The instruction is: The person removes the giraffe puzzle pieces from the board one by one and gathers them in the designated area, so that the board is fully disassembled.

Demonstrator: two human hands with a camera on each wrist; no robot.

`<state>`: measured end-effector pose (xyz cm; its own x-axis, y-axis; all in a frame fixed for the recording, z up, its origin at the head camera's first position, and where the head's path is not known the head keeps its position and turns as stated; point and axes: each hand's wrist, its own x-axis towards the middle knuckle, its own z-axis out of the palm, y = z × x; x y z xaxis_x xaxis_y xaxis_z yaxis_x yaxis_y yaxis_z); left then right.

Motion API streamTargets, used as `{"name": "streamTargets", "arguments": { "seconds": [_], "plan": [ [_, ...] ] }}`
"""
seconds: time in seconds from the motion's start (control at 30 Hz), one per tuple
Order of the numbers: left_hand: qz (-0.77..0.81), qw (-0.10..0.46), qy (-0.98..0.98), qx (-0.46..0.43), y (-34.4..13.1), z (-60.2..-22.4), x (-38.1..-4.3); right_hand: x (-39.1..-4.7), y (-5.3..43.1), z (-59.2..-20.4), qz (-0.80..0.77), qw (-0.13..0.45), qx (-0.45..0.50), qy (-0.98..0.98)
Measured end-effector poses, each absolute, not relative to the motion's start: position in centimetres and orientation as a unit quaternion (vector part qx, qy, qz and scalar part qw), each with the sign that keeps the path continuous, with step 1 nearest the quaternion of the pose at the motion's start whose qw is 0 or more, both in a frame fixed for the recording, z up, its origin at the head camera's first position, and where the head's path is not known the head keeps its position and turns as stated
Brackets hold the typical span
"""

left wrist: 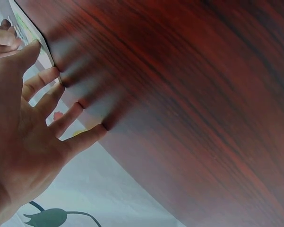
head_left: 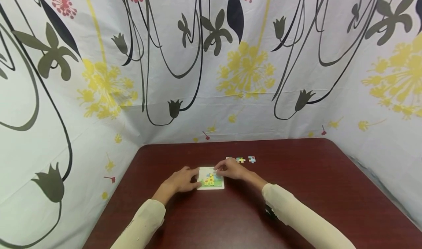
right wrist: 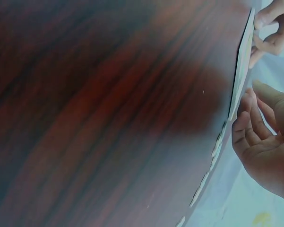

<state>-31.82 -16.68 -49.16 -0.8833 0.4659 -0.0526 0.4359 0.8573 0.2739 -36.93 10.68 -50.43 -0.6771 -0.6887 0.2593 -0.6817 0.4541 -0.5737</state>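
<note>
A small white-framed jigsaw puzzle [head_left: 211, 189] with a yellow giraffe on green lies flat on the table. My left hand [head_left: 183, 179] rests at its left edge, fingers spread and fairly straight; the left wrist view shows the thumb and fingertips of this hand [left wrist: 33, 113] against the frame and the tabletop. Over the upper right part of the puzzle, my right hand [head_left: 230, 168] has its thumb and fingers bent together at a light blue puzzle piece [head_left: 217, 177], mostly covered by the fingertips. From the right wrist, that hand [right wrist: 269, 137] appears beside the board's edge.
Behind the right hand, loose puzzle pieces lie in a row: a yellow one [head_left: 241, 160], a light blue one [head_left: 252, 159] and one partly hidden by the hand. The dark red-brown table [head_left: 204, 219] ends at a white flower-patterned cloth [head_left: 197, 128] hanging around it.
</note>
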Motion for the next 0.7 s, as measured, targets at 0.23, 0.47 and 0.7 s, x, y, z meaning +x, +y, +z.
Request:
{"name": "streamTargets", "arguments": {
  "seconds": [0.23,0.47,0.7],
  "plan": [
    [0.123,0.061,0.961,0.239,-16.7,-49.3,-32.0,-36.6,9.8,-50.6,-0.343,0.034,-0.393,0.852],
    [0.121,0.063,0.961,0.239,-16.8,-49.2,-32.0,-36.5,9.0,-50.7,-0.352,0.045,-0.39,0.85],
    [0.123,0.07,0.961,0.237,-16.8,-49.0,-31.9,-36.6,8.8,-51.1,-0.328,0.06,-0.376,0.865]
  ]
}}
